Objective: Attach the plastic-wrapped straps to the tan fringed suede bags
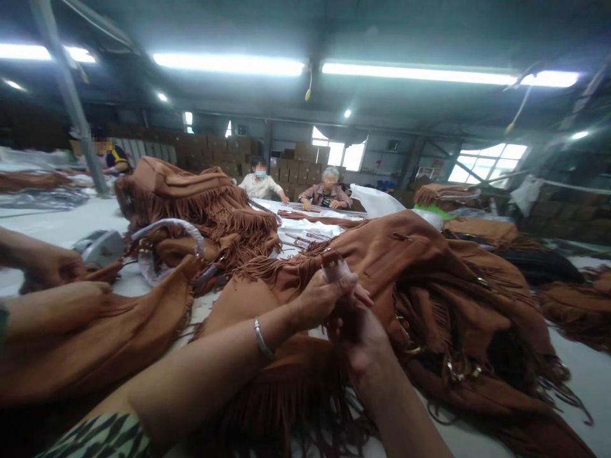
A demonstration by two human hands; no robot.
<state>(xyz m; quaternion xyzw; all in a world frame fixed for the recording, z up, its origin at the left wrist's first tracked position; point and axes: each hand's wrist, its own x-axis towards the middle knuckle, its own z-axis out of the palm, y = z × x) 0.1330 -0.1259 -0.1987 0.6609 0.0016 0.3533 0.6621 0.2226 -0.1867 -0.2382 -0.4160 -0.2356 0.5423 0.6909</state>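
Note:
In front of me, my left hand (322,298), with a silver bangle at the wrist, pinches a short brown strap (330,259) that looks wrapped in clear plastic. Close below it, my right hand (360,337) is curled around the lower part of the same piece; its fingers are partly hidden and in shadow. Under and behind both hands lies a brown fringed bag (267,302), its long fringe (286,397) hanging toward me. A large heap of brown suede-like bags (405,254) with gold-coloured metal fittings rises just to the right.
At left, a co-worker's hands (57,296) work on another brown bag (138,324). A plastic-wrapped handle (176,232) and a grey tape dispenser (100,248) stand near it. More fringed bags (186,191) are piled beyond. Two people sit across the white table (109,213).

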